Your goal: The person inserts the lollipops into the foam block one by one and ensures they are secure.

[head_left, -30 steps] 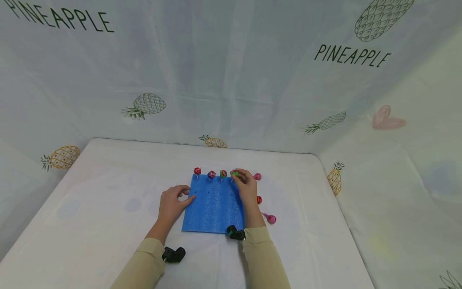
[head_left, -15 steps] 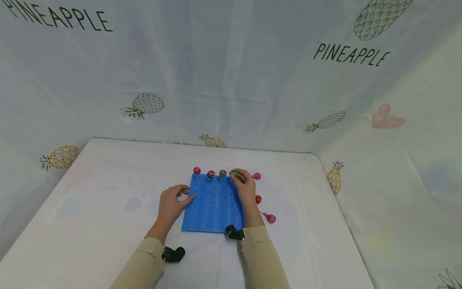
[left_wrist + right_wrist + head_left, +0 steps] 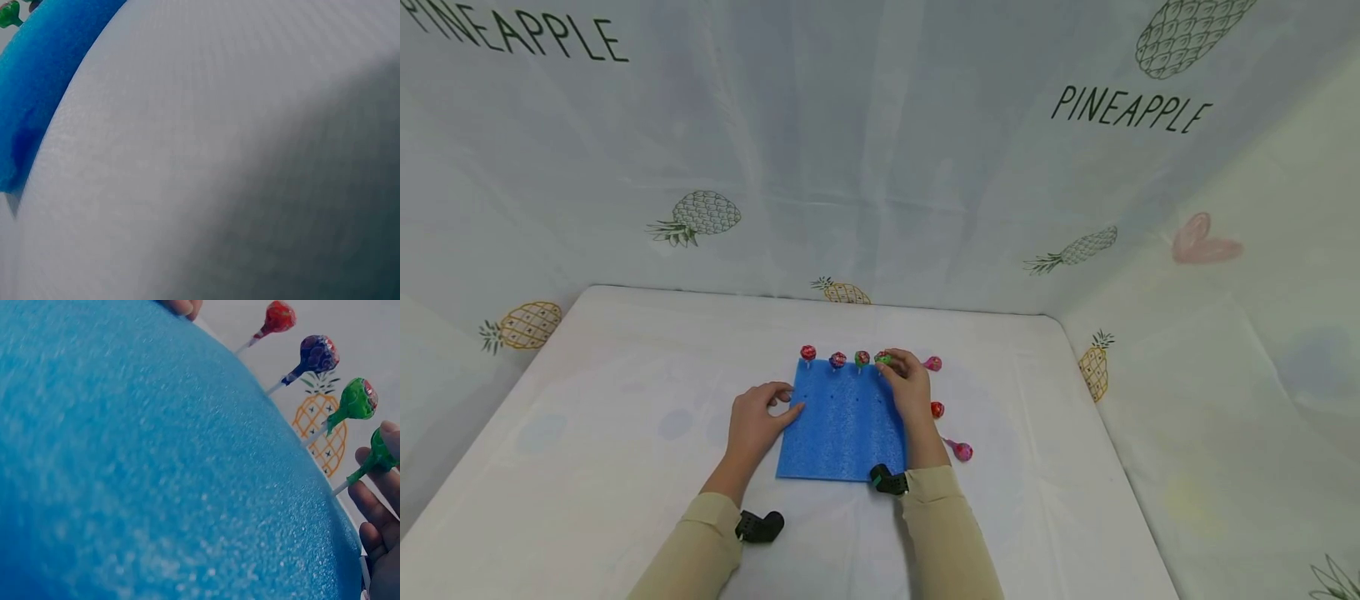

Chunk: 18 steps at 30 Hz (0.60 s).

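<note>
A blue foam board lies on the table with small holes in its top. My left hand holds its left edge, thumb on top and fingers at the side. At the far right corner, my right hand pinches the head of a green-wrapped lollipop between thumb and fingers; its white stick meets the board. To its left in the same row stand a green and red lollipop, a purple one and a red one, sticks in the foam.
Right of the board, loose lollipops lie on the white table cover: a pink one at the back, a red one partly behind the right hand, and another pink one nearer. A pineapple-print curtain rises behind the table.
Both hands keep their places on the board and the green lollipop. The head view has shifted very slightly; nothing else has visibly moved.
</note>
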{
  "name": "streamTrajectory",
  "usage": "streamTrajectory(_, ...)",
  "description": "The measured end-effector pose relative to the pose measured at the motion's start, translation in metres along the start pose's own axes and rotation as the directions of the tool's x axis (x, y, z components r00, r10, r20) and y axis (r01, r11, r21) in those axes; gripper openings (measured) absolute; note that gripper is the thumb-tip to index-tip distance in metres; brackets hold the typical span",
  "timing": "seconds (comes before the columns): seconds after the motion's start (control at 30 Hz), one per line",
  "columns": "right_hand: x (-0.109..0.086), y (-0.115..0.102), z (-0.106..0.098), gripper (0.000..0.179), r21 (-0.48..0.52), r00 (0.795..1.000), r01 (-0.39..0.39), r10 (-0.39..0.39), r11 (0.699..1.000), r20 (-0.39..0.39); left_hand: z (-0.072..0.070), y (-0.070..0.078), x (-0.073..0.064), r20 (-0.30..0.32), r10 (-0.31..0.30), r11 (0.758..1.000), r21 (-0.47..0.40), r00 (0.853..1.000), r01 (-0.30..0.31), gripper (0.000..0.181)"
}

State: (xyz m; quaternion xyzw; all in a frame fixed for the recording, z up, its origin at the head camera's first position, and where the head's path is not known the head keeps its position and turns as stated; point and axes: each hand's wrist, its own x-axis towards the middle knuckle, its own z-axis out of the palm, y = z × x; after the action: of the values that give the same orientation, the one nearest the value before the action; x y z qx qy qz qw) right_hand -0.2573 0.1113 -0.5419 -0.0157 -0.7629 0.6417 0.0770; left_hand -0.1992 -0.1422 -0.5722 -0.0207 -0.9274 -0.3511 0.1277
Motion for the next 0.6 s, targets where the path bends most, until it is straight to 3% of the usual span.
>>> streamTrajectory(0.33, -0.001, -0.002, 0.000, 0.027, -0.031, 1.000, -0.011, 0.011, 0.999, -0.002, 0.001, 0.000, 0.000, 0.029, -0.035, 0.999, 0.003, 0.999, 0.035, 0.039)
streamTrajectory(0.6, -0.016, -0.015, -0.012, 0.040, -0.069, 1.000, 0.000, -0.002, 0.998, -0.030, 0.003, -0.002, 0.000, 0.027, -0.031, 1.000, 0.007, 0.999, 0.031, 0.039)
